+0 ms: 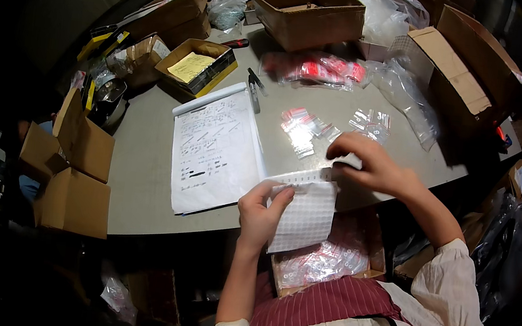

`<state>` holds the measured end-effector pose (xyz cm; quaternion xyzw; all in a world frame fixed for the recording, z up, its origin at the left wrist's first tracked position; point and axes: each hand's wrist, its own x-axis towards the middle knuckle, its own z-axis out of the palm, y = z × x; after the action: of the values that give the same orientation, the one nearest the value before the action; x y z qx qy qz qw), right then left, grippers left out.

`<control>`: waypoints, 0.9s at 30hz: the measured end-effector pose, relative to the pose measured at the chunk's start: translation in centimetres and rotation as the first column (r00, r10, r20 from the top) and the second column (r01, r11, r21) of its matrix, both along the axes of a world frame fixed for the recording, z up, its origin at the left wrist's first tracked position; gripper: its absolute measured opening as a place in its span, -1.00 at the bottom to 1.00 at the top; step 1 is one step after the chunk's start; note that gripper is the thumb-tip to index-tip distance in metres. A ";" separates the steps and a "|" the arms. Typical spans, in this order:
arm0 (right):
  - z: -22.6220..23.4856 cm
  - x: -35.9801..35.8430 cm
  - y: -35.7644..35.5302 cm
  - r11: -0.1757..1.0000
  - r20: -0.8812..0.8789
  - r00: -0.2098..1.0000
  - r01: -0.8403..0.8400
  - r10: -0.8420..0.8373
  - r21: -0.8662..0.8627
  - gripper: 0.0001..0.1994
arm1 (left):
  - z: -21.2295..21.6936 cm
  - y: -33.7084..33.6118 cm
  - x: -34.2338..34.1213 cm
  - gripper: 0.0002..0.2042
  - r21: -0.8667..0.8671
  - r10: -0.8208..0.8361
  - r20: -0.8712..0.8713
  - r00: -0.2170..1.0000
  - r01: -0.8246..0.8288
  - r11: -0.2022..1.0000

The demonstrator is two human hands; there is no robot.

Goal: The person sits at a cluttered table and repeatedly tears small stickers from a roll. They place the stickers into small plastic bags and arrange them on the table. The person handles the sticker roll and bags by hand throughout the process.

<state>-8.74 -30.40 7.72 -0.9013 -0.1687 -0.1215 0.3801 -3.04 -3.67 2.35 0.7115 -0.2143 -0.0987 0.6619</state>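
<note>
My left hand [262, 211] pinches the near left edge of a white sheet of small labels [305, 214], held over the table's front edge. At the sheet's top right, my right hand [364, 163] grips a narrow white strip [311, 176] peeling away from it. On the grey table [146, 150] just beyond my hands lie several small clear bags with red print [303, 129]. A white printed pad [214, 151] lies to the left of my hands. Below the sheet, on my lap, a cardboard box of small bagged parts [327, 264] is partly hidden.
An open cardboard box [307, 10] stands at the back, larger boxes [472, 65] at the right and flattened ones [73, 174] at the left. A yellow-lined box with a yellow paper [196, 65], a pile of red-and-clear bags [316, 69] and a black tool [255, 85] lie on the table.
</note>
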 end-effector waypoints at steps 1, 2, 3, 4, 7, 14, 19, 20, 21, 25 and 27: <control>0.3 -0.1 1.5 0.999 0.003 1.000 -0.031 0.031 -0.014 -0.76 | 0.1 -0.1 -0.1 -0.89 0.006 -0.003 -0.001 1.000 0.003 1.000; -0.1 0.0 2.4 0.998 -0.053 0.997 -0.063 0.062 -0.007 -0.75 | 0.0 -0.1 -0.1 -0.88 0.016 -0.006 -0.003 1.000 0.006 1.000; 0.1 0.1 3.5 0.995 -0.029 0.995 -0.097 0.096 -0.027 -0.74 | -0.4 0.0 0.0 -0.86 0.025 -0.005 -0.003 1.000 0.005 1.000; -0.2 0.4 4.5 0.994 -0.005 0.995 -0.098 0.098 -0.039 -0.75 | -0.7 0.1 0.1 -0.85 0.033 -0.003 -0.002 1.000 0.003 0.999; -0.7 1.5 6.3 0.990 0.038 0.993 -0.111 0.115 -0.084 -0.77 | -1.3 0.1 0.2 -0.84 -0.003 0.007 0.015 1.000 -0.007 1.000; -1.4 2.4 7.1 0.972 0.102 0.991 -0.063 0.088 -0.227 -0.79 | -1.3 1.1 0.8 -0.83 -0.019 -0.103 -0.020 0.994 0.103 0.995; -2.1 2.1 7.5 0.961 0.187 0.981 0.009 0.045 -0.278 -0.78 | -1.8 1.4 1.7 -0.75 -0.048 -0.190 -0.043 0.981 0.188 0.981; -2.3 2.1 7.6 0.962 0.212 0.976 0.014 0.046 -0.274 -0.78 | -1.8 1.5 1.8 -0.73 -0.048 -0.186 -0.036 0.982 0.184 0.982; -2.6 2.1 7.6 0.965 0.229 0.973 0.026 0.035 -0.260 -0.78 | -1.7 1.5 1.9 -0.72 -0.039 -0.200 -0.092 0.976 0.197 0.980; -2.2 2.0 8.5 0.965 0.282 0.959 0.044 0.031 -0.258 -0.77 | -0.4 1.9 2.1 -0.70 -0.068 -0.235 -0.252 0.939 0.225 0.972; -2.1 1.9 8.3 0.955 0.319 0.945 0.026 0.073 -0.297 -0.76 | -0.4 1.6 2.3 -0.71 -0.142 -0.250 -0.253 0.935 0.219 0.965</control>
<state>-6.88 -22.08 5.63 -0.9134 -0.2563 -0.2376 0.2086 -0.74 -2.06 1.92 0.6228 -0.2111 -0.2605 0.7069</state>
